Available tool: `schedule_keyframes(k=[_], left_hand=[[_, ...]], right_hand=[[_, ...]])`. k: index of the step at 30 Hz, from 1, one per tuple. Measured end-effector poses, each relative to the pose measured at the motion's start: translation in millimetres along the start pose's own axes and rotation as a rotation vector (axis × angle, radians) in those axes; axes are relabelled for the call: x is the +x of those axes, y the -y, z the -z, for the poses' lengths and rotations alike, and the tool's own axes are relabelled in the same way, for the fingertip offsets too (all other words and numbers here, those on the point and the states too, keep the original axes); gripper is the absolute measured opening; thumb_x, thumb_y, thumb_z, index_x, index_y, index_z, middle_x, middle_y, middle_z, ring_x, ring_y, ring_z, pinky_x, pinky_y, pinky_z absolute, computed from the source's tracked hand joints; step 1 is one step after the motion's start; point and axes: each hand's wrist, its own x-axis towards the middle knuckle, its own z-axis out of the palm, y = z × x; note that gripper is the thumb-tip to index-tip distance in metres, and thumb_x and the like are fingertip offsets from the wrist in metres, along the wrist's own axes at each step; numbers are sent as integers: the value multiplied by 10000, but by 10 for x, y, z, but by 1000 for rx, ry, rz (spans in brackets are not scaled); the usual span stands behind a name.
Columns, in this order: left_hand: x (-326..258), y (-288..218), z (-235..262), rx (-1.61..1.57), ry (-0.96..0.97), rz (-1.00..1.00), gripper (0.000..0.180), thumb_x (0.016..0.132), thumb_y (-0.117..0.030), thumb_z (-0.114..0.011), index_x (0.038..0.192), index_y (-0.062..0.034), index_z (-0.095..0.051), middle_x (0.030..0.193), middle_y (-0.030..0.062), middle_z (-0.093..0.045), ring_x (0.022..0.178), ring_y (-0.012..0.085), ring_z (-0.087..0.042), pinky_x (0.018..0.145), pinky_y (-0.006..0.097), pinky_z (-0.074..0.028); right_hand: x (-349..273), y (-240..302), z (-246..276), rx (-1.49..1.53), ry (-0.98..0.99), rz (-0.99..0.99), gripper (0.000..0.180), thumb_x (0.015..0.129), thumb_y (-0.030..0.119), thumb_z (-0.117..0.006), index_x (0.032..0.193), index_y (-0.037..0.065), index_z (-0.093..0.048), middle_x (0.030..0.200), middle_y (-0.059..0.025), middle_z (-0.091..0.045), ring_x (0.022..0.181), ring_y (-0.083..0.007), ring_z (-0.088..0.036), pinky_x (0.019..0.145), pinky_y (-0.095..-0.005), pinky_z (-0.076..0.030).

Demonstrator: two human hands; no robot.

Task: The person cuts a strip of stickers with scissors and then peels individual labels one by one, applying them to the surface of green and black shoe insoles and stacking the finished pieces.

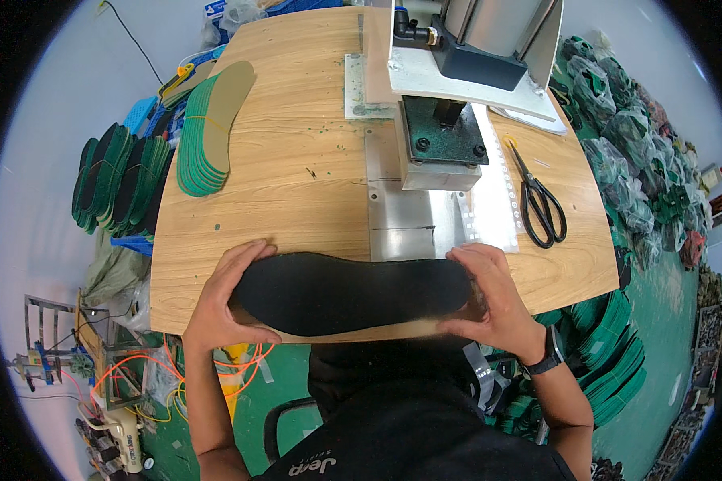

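Note:
A black shoe insole (353, 293) lies crosswise at the near edge of the wooden table, its dark face up. My left hand (231, 298) is curled around its left end, thumb along the near side. Around the other end closes my right hand (493, 301), with fingertips at the far edge and thumb at the near side. Whether more insoles lie beneath it I cannot tell. Just beyond stands a press with a dark bolted plate (445, 132) over a metal base sheet (413, 228).
Scissors with black handles (542, 204) lie right of the press. A banded stack of green-edged insoles (210, 132) rests on the table's left part. More insole bundles (120, 176) sit off its left side, and green pieces (610, 353) are piled at the lower right. Bagged goods (630, 136) line the right wall.

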Motion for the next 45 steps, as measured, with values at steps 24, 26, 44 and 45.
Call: schedule_keyframes(k=[24,26,44,45], left_hand=[[1,102,-44,77,0,172,1132,518,-94,-829,1478,-80,-227,1254,155,-548,1193,320,-492,1052,393,-339],[61,129,-25,128,-30,189,1134,510,-105,-841,1474,-90,-243,1265,169,-535,1191,319,-493,1043,393,-353],[756,503,121,73,-30,129,1125,460,-126,-854,1452,-111,-323,1387,113,-441,1246,263,-435,1083,356,-308],[776,501,115,69,-35,133,1134,449,-131,-854,1451,-101,-325,1396,115,-431,1260,250,-426,1090,355,-294]], right_hand=[[95,-102,-56,-69,-49,-26,802,611,92,-816,1299,-3,-413,1082,-178,-512,1065,-364,-448,923,-432,-395],[191,-155,-90,-58,-79,-30,777,627,89,-804,1293,-8,-415,1064,-183,-513,1048,-364,-451,911,-429,-398],[613,-416,-171,-73,-326,-109,526,631,75,-785,1047,-14,-474,883,-139,-522,886,-320,-474,773,-411,-418],[621,-411,-166,-67,-330,-119,527,633,76,-784,1050,-13,-474,886,-138,-522,887,-322,-473,777,-416,-416]])
